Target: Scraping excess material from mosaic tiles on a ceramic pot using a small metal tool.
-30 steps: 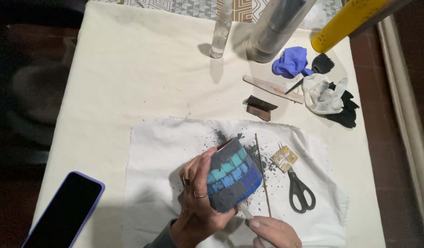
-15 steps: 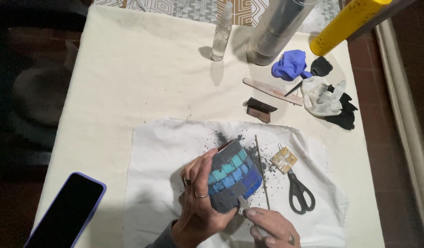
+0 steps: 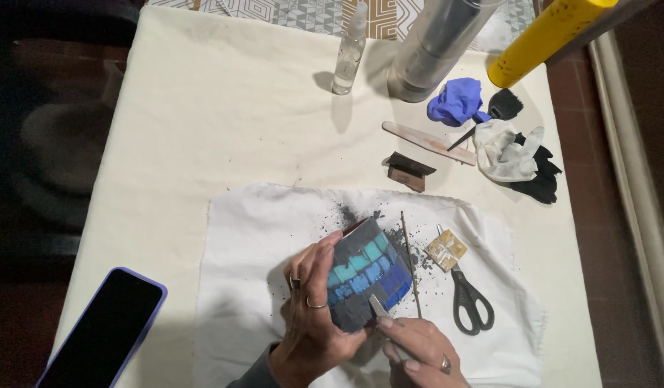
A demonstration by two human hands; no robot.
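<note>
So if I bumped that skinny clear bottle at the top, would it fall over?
Probably. The clear bottle stands upright, tall and narrow on a small base, so it looks tippy. It seems light, likely plastic. Being round, it might roll across the cream cloth once down.

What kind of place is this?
Probably a home craft table: a cloth-covered table with a mosaic piece being worked on, black scissors and a small brush nearby.
</note>
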